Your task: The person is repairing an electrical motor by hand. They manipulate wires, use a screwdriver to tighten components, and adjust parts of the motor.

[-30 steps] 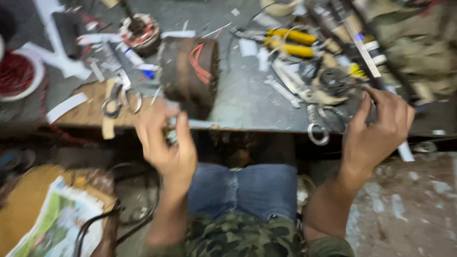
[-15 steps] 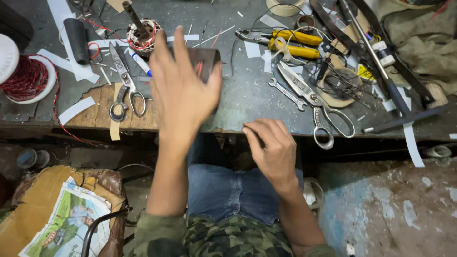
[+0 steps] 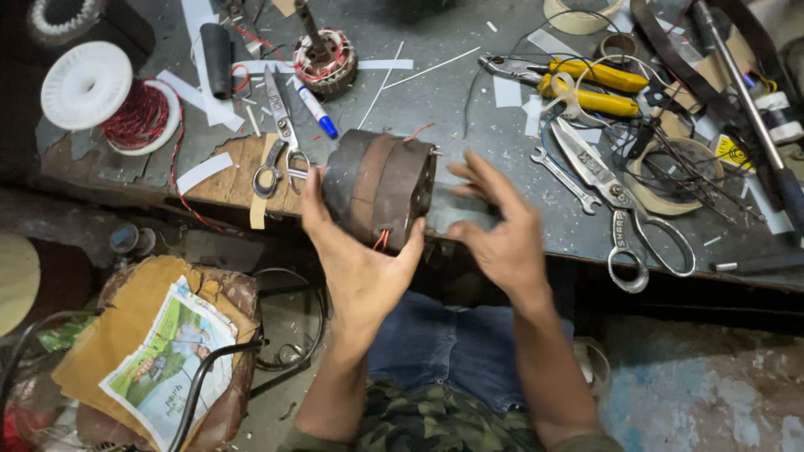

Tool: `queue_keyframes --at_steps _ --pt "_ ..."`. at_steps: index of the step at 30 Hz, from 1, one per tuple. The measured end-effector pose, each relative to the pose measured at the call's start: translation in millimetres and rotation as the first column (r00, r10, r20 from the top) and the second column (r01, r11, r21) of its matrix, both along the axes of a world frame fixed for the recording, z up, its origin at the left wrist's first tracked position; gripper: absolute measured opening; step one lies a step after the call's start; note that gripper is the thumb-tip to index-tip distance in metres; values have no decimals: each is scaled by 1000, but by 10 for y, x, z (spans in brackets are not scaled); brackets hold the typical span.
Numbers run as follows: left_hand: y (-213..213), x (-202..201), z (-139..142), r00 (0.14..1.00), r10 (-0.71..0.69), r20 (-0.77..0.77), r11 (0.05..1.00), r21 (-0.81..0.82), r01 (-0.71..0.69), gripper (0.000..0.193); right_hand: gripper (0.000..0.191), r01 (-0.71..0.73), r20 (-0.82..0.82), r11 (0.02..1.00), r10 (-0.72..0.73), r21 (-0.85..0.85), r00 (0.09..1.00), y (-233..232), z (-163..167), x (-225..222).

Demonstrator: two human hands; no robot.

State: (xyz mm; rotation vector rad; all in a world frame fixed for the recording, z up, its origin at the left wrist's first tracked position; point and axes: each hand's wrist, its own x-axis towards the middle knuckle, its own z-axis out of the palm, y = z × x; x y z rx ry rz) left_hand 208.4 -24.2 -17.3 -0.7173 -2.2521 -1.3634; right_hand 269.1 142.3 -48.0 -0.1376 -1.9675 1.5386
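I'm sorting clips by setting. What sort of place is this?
Probably a small motor repair workshop: the left hand cups a rusty motor stator on a cluttered bench, near a wire spool, yellow-handled pliers and a spanner.

Left hand (image 3: 362,266) cupped, right hand (image 3: 494,230) spread

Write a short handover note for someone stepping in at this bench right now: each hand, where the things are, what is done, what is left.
Left hand: grips the rusty motor core from below, at the bench edge.
Right hand: open, blurred, beside the core; contact unclear.
Nearby: scissors to the left, spanner and big shears to the right, red wire spool far left.
Done: core in hand.
Left: red wires stick out, loose.
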Motion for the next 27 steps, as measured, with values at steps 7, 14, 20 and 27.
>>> queue_keyframes --at_steps 7,14,20,27 --pt "124 -121 -192 981 -143 -132 975 154 163 98 114 133 -5 929 -139 346 990 4 -166 -292" --pt "667 -549 -515 903 -374 -213 849 314 426 98 129 159 -241 986 -168 -55 956 -28 -210 -339" --pt "456 -465 -569 886 -457 -78 855 238 462 111 127 317 -102 946 -309 72 946 -90 -139 -356" --pt "-42 -527 -555 806 -592 -1 692 512 509 86 128 324 -263 792 -213 518 941 -239 -171 -250"
